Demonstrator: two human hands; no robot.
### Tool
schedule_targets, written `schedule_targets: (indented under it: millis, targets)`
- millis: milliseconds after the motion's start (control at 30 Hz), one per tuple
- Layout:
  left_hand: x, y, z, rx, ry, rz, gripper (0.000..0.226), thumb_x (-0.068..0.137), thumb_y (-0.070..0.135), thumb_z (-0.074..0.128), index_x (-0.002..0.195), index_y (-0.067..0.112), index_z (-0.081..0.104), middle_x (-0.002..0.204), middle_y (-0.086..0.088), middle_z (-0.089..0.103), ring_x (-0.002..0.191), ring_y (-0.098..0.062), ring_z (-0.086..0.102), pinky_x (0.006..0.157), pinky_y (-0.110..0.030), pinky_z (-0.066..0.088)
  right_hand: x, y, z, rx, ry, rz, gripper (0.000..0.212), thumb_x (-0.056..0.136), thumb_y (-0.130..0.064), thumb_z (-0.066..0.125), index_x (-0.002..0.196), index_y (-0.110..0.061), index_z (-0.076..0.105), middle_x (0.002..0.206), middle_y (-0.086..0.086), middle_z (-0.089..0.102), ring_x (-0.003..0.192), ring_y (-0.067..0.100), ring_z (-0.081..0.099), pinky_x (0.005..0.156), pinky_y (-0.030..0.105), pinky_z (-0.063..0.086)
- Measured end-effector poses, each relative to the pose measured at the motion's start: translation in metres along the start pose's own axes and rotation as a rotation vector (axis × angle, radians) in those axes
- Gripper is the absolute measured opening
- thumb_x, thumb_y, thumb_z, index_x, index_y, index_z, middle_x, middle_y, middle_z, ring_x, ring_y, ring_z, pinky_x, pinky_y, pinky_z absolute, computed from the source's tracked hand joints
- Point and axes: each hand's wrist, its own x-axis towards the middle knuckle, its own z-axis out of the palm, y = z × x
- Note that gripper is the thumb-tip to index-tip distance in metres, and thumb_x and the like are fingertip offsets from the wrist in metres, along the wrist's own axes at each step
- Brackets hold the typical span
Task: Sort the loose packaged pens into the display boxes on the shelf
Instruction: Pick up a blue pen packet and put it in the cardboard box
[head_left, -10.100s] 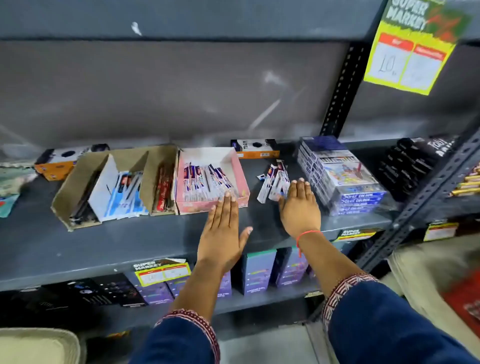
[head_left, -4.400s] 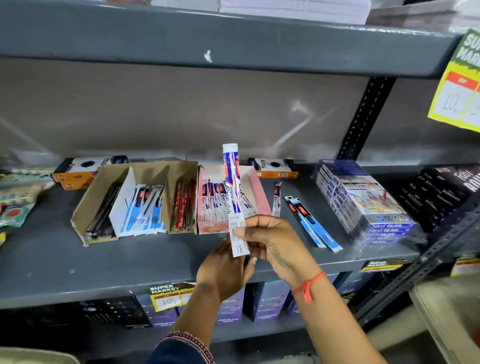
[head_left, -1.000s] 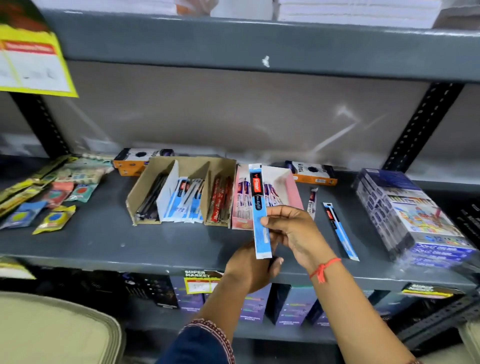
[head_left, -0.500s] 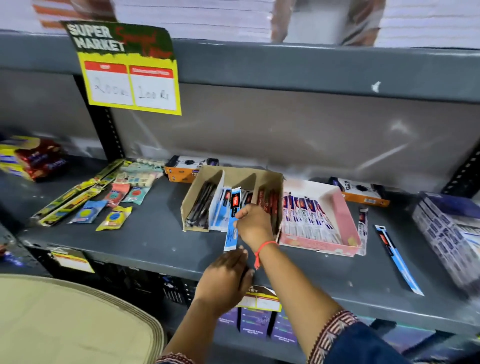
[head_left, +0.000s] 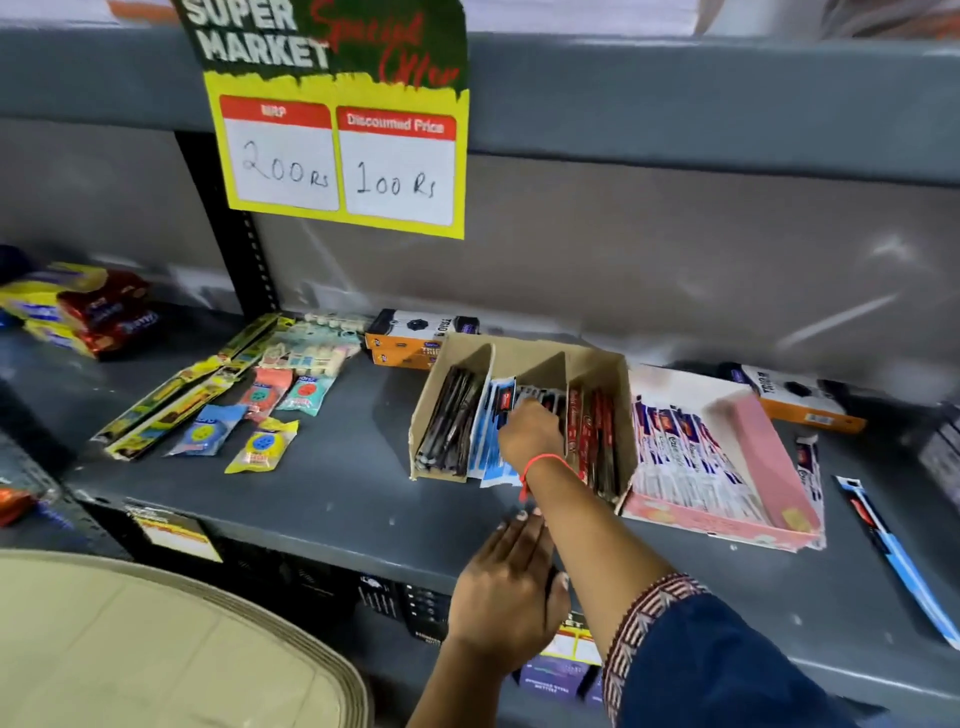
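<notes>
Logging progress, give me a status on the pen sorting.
Right hand pushing blue pack into cardboard box. Left hand flat, empty. Another blue pack loose.

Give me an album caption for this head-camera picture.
Right hand slots a blue packaged pen into the cardboard display box.

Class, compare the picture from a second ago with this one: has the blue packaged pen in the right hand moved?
Yes. The blue packaged pen went from in front of the pink display box leftward into the brown divided box, under the right hand.
</notes>
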Motion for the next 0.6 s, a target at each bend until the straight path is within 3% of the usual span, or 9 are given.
schedule_targets:
  millis: [367,600]
  targets:
    - [-0.001,0.000,-0.010,-0.001,-0.014,0.022,0.048,0.078,0.033,0.040,0.103,0.003,0.068,0.107,-0.016,0.069,0.098,-0.027,0.066,0.089,-0.037,0.049,0.012,0.002,0.006,-0.093,-0.003,-0.026,0.030,0.090,0.004,0.042,0.113,0.011,0.060,0.119,0.027,0.064,0.109,0.039,0.063,0.092,0.041,0.052]
    - [-0.015,-0.038,-0.031,0.087,-0.032,-0.158,0.056,0.081,0.041,0.041,0.113,-0.001,0.063,0.116,-0.019,0.064,0.106,-0.030,0.061,0.093,-0.044,0.045,0.006,0.005,0.005,-0.106,0.013,-0.045,0.031,0.091,0.004,0.039,0.117,0.010,0.057,0.121,0.027,0.062,0.111,0.039,0.061,0.090,0.040,0.051]
